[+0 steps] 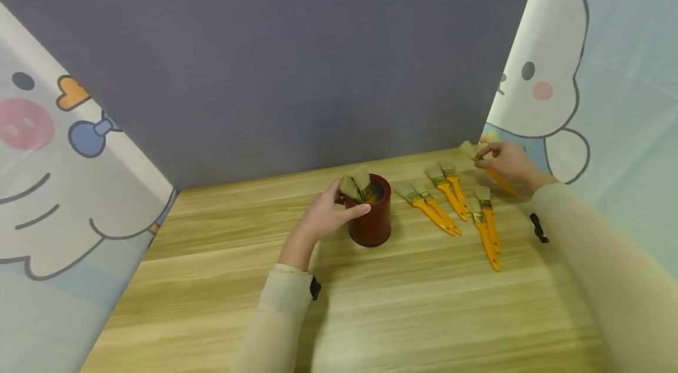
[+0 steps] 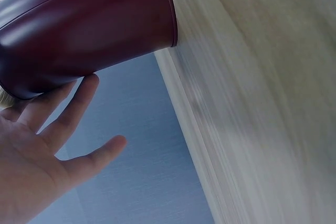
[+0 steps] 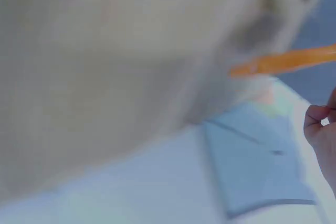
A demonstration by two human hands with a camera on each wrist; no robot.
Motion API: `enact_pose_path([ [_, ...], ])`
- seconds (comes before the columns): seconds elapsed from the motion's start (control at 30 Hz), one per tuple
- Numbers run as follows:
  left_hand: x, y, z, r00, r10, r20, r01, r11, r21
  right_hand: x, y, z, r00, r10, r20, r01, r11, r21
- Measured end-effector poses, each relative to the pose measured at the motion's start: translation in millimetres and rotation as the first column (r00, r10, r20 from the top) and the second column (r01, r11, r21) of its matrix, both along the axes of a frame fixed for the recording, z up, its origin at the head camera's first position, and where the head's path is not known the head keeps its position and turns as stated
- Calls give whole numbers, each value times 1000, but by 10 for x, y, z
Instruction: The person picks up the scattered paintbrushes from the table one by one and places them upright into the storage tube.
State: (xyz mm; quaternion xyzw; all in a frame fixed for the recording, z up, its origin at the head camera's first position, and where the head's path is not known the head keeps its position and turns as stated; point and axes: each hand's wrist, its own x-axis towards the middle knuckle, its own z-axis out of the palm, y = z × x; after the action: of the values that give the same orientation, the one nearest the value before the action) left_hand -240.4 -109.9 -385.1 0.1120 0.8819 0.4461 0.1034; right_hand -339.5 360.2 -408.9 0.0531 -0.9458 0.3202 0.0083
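A dark red cylindrical pot [image 1: 371,227] stands upright on the table, with paintbrushes [image 1: 362,179] in it, bristles up. My left hand [image 1: 324,215] holds the pot near its rim, thumb across the near side and fingers at the far side. In the left wrist view, some fingertips touch the pot's wall [image 2: 94,24] while the little finger stands away from it. At the back right, my right hand [image 1: 505,161] pinches a paintbrush [image 1: 500,182] with an orange handle. Its handle [image 3: 283,61] also shows in the right wrist view, blurred.
Several orange-handled paintbrushes [image 1: 454,189] lie in pairs between the pot and my right hand, one pair [image 1: 488,230] nearer me. A grey panel [image 1: 328,67] stands behind the wooden table [image 1: 228,243]. Cartoon-printed sheets [image 1: 625,67] hang at both sides.
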Motion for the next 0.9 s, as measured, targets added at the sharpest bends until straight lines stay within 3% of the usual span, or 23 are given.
enact_pose_path([
  [0.17,-32,-4,-3,1000,-1,-5,1,1000,-5,77,-371,635,996,-11,-86,10,1000,-13],
  [0.3,-41,-10,-10,1000,-2,-2,2,1000,-11,147,-730,1068,991,-2,-137,-20,987,-158],
  [0.43,-38,-9,0,1000,-2,-2,2,1000,-7,296,-1160,1341,977,46,-207,-109,947,-304],
  [0.63,-38,4,18,1000,-10,-13,10,1000,4,585,-1750,1477,949,94,-301,-233,851,-470],
  [0.73,-35,6,17,1000,-9,-4,9,1000,8,669,-1957,1406,944,128,-303,-272,820,-503],
  [0.9,-28,15,15,1000,-9,15,9,1000,5,715,-2143,1143,933,198,-300,-333,794,-510],
])
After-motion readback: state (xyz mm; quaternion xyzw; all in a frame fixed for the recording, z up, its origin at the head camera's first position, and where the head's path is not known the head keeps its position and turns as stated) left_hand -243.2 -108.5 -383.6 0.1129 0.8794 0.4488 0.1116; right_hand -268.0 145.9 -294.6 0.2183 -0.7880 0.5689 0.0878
